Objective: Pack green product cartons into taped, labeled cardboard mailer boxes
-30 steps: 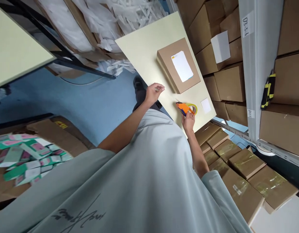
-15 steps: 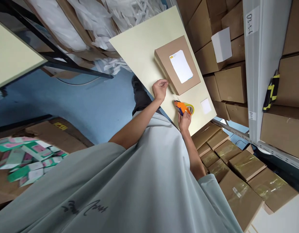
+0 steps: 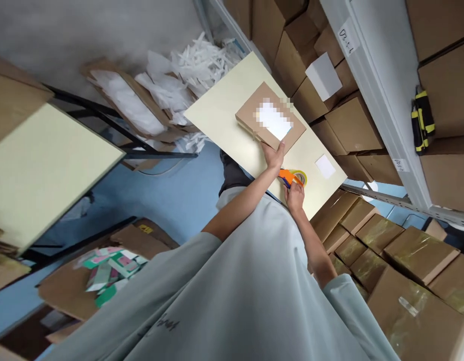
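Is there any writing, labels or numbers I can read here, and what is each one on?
"D2-t-1" or the like, handwritten and hard to make out, on the white tag on the grey shelf post.
Label on the flat cardboard box: blurred out, unreadable.
Yellow sticker on the floor carton: too small to read.
Dark script on the person's shirt: cut off, illegible.
White square on the table: blank.

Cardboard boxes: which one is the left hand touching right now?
The flat box on the cream table, the only one bearing a white label. The left hand rests on its near edge; the other boxes sit on shelves or the floor.
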A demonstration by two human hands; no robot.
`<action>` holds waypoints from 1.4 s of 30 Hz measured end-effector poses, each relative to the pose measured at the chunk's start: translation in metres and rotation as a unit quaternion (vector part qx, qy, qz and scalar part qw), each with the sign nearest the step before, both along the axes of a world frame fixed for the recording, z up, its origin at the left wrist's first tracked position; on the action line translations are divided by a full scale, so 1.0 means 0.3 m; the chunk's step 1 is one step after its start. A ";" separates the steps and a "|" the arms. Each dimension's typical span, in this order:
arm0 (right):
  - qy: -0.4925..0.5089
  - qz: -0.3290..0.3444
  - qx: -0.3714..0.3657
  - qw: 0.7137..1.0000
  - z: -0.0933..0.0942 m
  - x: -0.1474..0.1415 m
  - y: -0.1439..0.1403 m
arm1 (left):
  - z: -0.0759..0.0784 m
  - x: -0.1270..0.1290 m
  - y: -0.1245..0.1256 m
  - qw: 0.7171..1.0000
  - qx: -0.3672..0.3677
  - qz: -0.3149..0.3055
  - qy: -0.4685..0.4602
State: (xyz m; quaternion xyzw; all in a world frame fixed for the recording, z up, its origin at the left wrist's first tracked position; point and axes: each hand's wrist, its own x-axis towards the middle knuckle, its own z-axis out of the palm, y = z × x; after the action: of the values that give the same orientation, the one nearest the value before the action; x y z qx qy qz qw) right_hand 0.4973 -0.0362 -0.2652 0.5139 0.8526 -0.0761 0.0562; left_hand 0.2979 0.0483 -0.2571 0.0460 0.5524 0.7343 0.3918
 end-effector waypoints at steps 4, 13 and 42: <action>0.011 0.017 -0.029 0.999 0.011 -0.076 -0.017 | -0.021 -0.110 -0.030 0.996 -0.018 -0.077 0.049; 0.153 0.039 -0.119 0.980 -0.034 -0.280 -0.112 | -0.031 -0.424 -0.178 0.947 -0.121 -0.247 0.165; 0.047 -0.052 0.040 0.997 0.090 -0.095 0.495 | -0.049 -0.422 -0.186 0.884 -0.181 -0.328 0.281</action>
State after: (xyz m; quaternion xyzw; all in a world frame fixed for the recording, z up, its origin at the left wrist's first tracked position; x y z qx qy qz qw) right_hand 0.4686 0.1123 -0.2383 0.5550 0.8290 -0.0686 -0.0090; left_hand 0.1712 -0.0075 -0.2718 0.3572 0.7160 0.4079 0.4398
